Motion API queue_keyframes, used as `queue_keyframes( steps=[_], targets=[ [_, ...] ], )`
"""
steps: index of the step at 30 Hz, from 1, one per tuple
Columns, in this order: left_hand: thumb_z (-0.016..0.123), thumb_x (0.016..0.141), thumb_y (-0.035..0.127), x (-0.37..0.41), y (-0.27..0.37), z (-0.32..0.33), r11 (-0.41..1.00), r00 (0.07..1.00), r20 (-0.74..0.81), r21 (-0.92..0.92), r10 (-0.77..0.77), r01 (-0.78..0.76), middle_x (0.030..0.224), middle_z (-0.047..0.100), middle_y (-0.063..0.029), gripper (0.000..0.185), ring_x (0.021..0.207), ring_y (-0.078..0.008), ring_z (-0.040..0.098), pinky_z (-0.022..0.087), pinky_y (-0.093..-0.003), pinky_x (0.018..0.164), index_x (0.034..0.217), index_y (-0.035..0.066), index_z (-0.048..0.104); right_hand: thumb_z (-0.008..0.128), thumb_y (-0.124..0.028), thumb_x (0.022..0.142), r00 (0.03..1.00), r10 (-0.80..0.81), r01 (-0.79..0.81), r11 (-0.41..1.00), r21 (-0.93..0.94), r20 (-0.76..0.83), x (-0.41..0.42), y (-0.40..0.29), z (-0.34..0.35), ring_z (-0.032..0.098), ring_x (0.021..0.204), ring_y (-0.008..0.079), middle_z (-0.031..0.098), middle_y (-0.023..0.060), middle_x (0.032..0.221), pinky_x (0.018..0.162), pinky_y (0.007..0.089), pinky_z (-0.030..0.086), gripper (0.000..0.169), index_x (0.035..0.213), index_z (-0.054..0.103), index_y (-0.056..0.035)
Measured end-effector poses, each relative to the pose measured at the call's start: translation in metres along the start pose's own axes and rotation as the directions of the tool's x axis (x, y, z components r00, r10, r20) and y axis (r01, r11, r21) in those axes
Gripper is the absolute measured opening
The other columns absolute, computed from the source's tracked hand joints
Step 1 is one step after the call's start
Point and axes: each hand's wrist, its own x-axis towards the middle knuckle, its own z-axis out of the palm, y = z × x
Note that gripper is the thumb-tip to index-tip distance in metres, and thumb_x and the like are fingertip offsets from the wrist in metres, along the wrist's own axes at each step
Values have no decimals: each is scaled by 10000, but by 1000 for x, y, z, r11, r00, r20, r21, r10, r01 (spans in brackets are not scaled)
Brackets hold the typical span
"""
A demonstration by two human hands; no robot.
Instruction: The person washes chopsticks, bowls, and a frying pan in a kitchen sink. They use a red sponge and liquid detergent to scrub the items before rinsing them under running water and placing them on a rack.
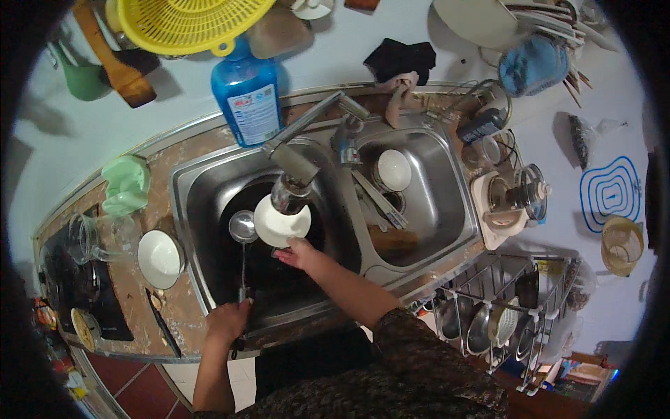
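My left hand (229, 319) grips the handle of a metal ladle (242, 227), whose round head is over the left sink basin (343, 246). My right hand (299, 255) holds a white bowl (277, 230) by its near rim, under the faucet (297, 163). The end of the faucet covers part of the bowl's far side. Below both lies a large dark round pan (277, 283), probably a wok, in the basin. In the right basin (439, 209) are another white bowl (394, 170), several chopsticks (384, 201) and a brown wooden piece (391, 238).
Left of the sink stand a white bowl (160, 259), a black-handled knife (162, 324), clear jars (112, 235) and a light-green holder (125, 186). A blue detergent bottle (248, 102) stands behind. On the right are a glass-lidded pot (502, 201) and a metal dish rack (492, 309).
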Motion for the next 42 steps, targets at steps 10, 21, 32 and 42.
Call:
queue_keyframes(
  steps=[10, 21, 32, 42],
  targets=[
    [499, 866, 422, -18, 4, -6, 998, 984, -173, 26, -51, 56, 743, 636, -226, 401, 754, -392, 630, 481, -486, 709, 908, 28, 558, 492, -218, 877, 817, -501, 573, 757, 313, -285, -97, -140, -151, 541, 610, 210, 563, 93, 761, 580, 328, 463, 212, 940, 544, -23],
    [578, 839, 327, -31, 0, -19, 998, 936, -347, -31, -60, 53, 722, 635, -192, 271, 707, -386, 616, 472, -465, 674, 855, 57, 560, 439, -183, 908, 840, -476, 542, 727, 421, -260, 42, -207, -256, 531, 1019, 340, 508, 201, 1161, 872, 455, 477, 371, 1230, 412, -1],
    [583, 843, 255, -34, 5, -31, 967, 903, -426, -247, -54, -59, 771, 642, -143, 185, 743, -359, 600, 450, -432, 705, 872, 72, 573, 561, -102, 766, 808, -576, 581, 747, 325, -120, -20, -184, -256, 572, 981, 356, 510, 173, 1153, 846, 450, 498, 433, 1174, 453, -4],
    [602, 829, 231, -25, 19, -36, 925, 865, -500, -344, -35, -161, 874, 628, -141, 214, 854, -344, 576, 445, -427, 761, 947, 54, 576, 638, -152, 771, 818, -576, 550, 777, -305, 8, -197, -92, -122, 579, 973, 233, 584, 111, 1083, 850, 358, 472, 525, 1230, 454, 25]
  ],
)
